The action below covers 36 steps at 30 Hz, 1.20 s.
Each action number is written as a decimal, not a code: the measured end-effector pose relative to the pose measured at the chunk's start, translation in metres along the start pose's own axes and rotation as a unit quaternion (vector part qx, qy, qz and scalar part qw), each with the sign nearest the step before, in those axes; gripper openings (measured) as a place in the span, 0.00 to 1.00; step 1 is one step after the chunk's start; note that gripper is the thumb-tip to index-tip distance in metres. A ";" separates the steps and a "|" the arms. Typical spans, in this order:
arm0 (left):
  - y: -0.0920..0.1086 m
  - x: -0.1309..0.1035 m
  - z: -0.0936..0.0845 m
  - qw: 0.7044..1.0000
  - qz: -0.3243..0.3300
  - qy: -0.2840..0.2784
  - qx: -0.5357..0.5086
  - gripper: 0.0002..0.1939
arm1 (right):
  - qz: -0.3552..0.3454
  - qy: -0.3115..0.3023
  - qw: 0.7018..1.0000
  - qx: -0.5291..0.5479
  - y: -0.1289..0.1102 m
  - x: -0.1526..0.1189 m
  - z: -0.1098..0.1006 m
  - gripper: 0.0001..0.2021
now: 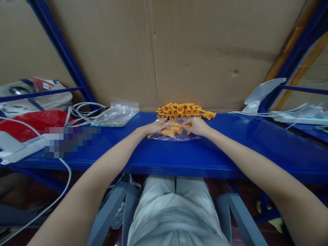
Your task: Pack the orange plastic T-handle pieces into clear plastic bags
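Several orange plastic horns (175, 129), trumpet-shaped, lie on a clear plastic bag (176, 137) in the middle of the blue table. My left hand (155, 127) is at the left of these loose horns, with thumb and fingers closed about the narrow end of one. From the right, my right hand (198, 125) reaches in, its fingers bent round another horn; the fingertips are partly hidden among horns and film. Just behind both hands rises a stacked pile of the same horns (180, 110), most with their wide mouths facing me.
A cardboard wall (194, 54) closes the back of the blue table (179, 157). To the left are clear plastic packets (118, 113), white cables (84, 111), a red bag (41, 123) and a power strip (23, 147). White plastic pieces (261, 94) stand at right.
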<state>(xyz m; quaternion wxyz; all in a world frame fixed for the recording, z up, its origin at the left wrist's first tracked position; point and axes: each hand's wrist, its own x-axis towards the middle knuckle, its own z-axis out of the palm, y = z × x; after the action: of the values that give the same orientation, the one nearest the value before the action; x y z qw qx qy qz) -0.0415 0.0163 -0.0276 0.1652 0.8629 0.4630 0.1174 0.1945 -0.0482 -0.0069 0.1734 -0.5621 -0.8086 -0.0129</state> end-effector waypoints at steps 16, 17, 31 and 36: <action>0.005 0.002 0.003 0.999 -0.024 0.017 -0.022 0.40 | 0.015 -0.007 0.999 0.033 -0.003 0.006 0.007 0.17; 0.005 0.003 0.003 0.999 -0.022 0.017 -0.020 0.40 | 0.014 -0.005 1.000 0.028 -0.002 0.006 0.008 0.17; 0.003 0.003 0.001 0.999 0.018 0.038 -0.021 0.35 | -0.034 0.060 0.966 0.251 0.019 0.020 0.026 0.15; 0.003 0.005 0.001 0.998 0.005 0.058 0.009 0.34 | 0.174 0.111 0.880 0.428 0.016 0.021 0.027 0.14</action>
<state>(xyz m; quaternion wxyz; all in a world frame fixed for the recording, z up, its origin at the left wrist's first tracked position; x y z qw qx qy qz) -0.0361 0.0187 -0.0268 0.1298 0.8586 0.4682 0.1636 0.1958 -0.0175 -0.0289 0.4855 -0.5593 -0.6000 0.3025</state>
